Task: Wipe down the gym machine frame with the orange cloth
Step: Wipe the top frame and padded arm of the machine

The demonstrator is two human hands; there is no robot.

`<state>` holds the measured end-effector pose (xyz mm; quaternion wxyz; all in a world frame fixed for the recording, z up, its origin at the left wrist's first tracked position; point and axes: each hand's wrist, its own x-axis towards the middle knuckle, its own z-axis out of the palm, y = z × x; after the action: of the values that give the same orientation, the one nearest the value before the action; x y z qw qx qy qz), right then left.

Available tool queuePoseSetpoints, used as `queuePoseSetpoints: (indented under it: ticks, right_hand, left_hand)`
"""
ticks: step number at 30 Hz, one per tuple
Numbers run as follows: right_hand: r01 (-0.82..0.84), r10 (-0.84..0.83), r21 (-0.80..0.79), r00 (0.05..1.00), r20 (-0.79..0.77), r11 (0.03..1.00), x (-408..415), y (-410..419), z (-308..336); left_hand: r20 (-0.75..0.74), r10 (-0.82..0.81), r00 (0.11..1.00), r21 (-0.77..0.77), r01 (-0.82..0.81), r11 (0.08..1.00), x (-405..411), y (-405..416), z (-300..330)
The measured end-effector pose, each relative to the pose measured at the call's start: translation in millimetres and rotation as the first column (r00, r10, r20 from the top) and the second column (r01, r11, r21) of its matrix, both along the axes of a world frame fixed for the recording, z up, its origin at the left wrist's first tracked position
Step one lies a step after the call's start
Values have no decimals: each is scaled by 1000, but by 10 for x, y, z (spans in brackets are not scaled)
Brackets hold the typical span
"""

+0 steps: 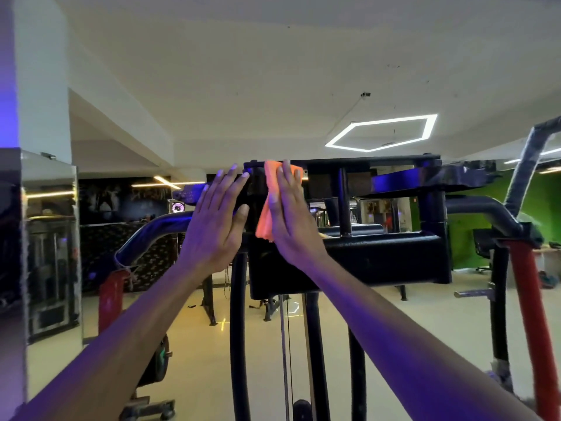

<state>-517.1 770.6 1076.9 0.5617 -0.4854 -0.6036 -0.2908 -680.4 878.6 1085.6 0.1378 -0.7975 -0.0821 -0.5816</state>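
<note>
Two bare forearms reach up from the bottom corners of the view, long and lean, with no sleeve, watch, band or glove on either. The left hand and right hand are bare too, with no rings on the fingers that show. Nails are short and pale. Violet-blue light from the room tints both arms, strongest along their upper edges and across the knuckles.
</note>
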Motion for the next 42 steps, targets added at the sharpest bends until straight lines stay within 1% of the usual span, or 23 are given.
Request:
queuePoseSetpoints:
  ticks: [2,3,4,7,8,11,12,14,16,17,18,21,22,24,26,28,30,32,34,35,38,39,42]
  right_hand:
    - [17,-17,-7,996,-88,1000,-11,5,56]
    - [13,-14,-11,995,-99,1000,-85,19,56]
    - [15,-15,-5,998,-63,1000,-175,39,40]
    - [79,-83,35,981,174,996,-236,84,-3]
    - [97,-104,45,977,184,994,-174,88,15]
    - [108,-109,43,994,7,993,-111,78,44]
    - [118,-118,50,993,0,992,-178,98,40]
    - [194,-204,87,972,117,977,-338,150,47]
    - [295,-326,143,891,316,945,-381,179,67]
    - [327,-368,172,855,366,929,-370,183,93]
    - [344,-390,187,849,356,920,-356,181,115]
    - [346,-363,138,923,126,928,-415,169,143]
    - [357,-372,138,922,105,924,-485,202,150]
    - [447,-476,178,858,194,877,-622,292,168]
    - [550,-593,226,718,364,804,-689,350,206]
    - [604,-654,273,609,449,749,-695,337,237]
    - [639,-698,294,595,398,711,-650,250,246]
    - [680,-733,277,608,306,679,-661,218,236]
    - [710,-757,263,594,273,653,-794,316,265]
    - [725,-771,271,563,297,633,-887,406,283]
    - [750,-782,313,412,468,583,-1110,671,303]
    - [754,-778,316,386,495,575,-1123,670,315]
    - [790,-823,308,393,411,531,-1046,487,334]
  left_hand:
    - [32,11,999,-69,-9,998,-44,43,11]
    - [40,14,999,-100,-10,995,-68,81,14]
    - [38,14,999,-121,-10,993,-94,124,11]
    - [1,8,1000,-123,-8,992,-143,179,-15]
    - [-7,8,1000,-126,-9,992,-162,177,-23]
    - [-21,-7,1000,-121,5,993,-222,208,-35]
    - [-28,-21,999,-114,17,993,-239,237,-29]
    - [-36,-42,998,-98,38,994,-260,310,-7]
    - [-22,-52,998,-87,49,995,-269,393,15]
    - [-15,-58,998,-86,56,995,-278,431,28]
    - [-11,-67,998,-90,66,994,-294,468,35]
    - [-12,-87,996,-90,86,992,-341,574,31]
    - [-17,-91,996,-73,90,993,-360,609,30]
    - [-35,-104,994,-46,102,994,-393,680,41]
    - [-46,-80,996,-7,79,997,-420,777,39]
    - [-23,-4,1000,61,6,998,-454,917,15]
    - [5,-11,1000,44,11,999,-503,1048,7]
    - [-4,-86,996,-17,86,996,-554,1161,2]
    - [-20,-138,990,-48,137,989,-584,1213,-29]
    - [-24,-163,986,-64,161,985,-590,1214,-44]
    - [8,-257,966,-143,256,956,-606,1194,-59]
    - [23,-287,958,-177,287,942,-607,1195,-57]
    - [37,-356,934,-248,354,902,-612,1207,-59]
